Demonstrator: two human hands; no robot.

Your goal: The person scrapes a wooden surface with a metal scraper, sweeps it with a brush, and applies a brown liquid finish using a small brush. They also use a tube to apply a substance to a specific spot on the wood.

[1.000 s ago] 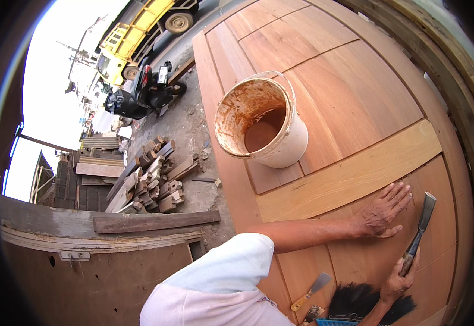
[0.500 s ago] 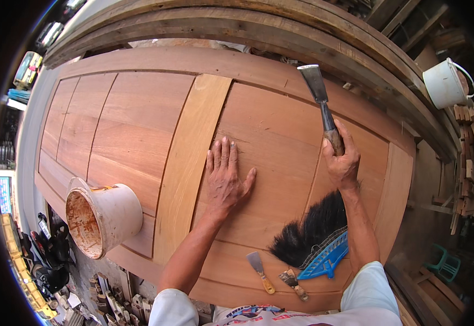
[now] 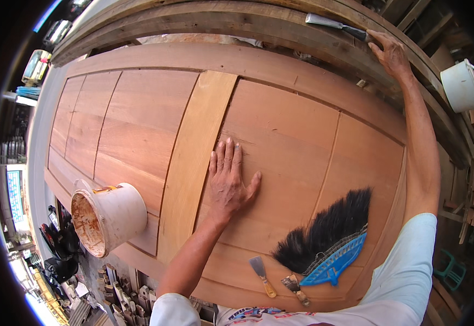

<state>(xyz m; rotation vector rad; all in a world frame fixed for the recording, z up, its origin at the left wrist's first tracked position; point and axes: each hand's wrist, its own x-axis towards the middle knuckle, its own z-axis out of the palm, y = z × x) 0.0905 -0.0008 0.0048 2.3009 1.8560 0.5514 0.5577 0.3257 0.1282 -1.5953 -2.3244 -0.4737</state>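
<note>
A brown wooden door (image 3: 280, 179) with grooved panels lies flat before me, crossed by a paler wood strip (image 3: 194, 152). On the bare panel just right of that strip, my left hand (image 3: 227, 187) rests palm down, fingers stretched out and thumb apart. At the far right, my right hand (image 3: 391, 54) is closed round the dark handle of a wide-bladed chisel (image 3: 326, 22). The chisel's blade points left, at the long timber beams (image 3: 237, 23) behind the door; whether it touches them I cannot tell.
A stained white bucket (image 3: 120, 217) stands on the door's near left part. Near me lie a black-bristled broom head with a blue base (image 3: 337, 258), a putty knife (image 3: 262, 276) and a worn scraper (image 3: 295, 289). Another white bucket (image 3: 461, 87) is at the far right.
My right hand has carried the chisel from above the door away to the far right, over the beams, its blade swinging leftward. My left hand stays flat on the panel.
</note>
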